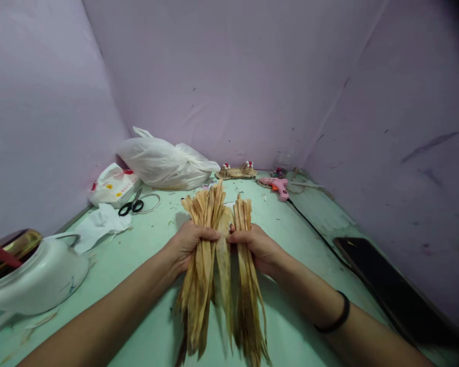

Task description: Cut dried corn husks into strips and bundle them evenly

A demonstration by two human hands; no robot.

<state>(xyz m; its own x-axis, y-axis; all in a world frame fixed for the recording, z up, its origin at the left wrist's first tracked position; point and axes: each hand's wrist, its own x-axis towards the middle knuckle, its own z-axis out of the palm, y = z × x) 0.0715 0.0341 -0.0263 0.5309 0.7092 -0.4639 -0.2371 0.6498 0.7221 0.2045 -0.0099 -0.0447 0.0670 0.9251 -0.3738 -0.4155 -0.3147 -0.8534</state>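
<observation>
Two bunches of dried, straw-coloured husk strips stand upright in my hands above the pale green table (145, 285). My left hand (190, 243) is closed round the larger bunch of husk strips (202, 265), thumb across its front. Around the narrower bunch of husk strips (246, 275) my right hand (254, 244) is closed. Between the two bunches hangs a single broad husk strip (224, 255), its edges near both thumbs; which hand grips it I cannot tell. The far fingers of both hands are hidden behind the husks.
A white pot (57, 275) stands at the left, near crumpled tissue (103, 224) and black-handled scissors (132, 206). Along the back lie a white plastic bag (168, 163), a woven straw piece (235, 173) and a pink glue gun (277, 186). Its cord runs towards a dark phone-like slab (390, 285).
</observation>
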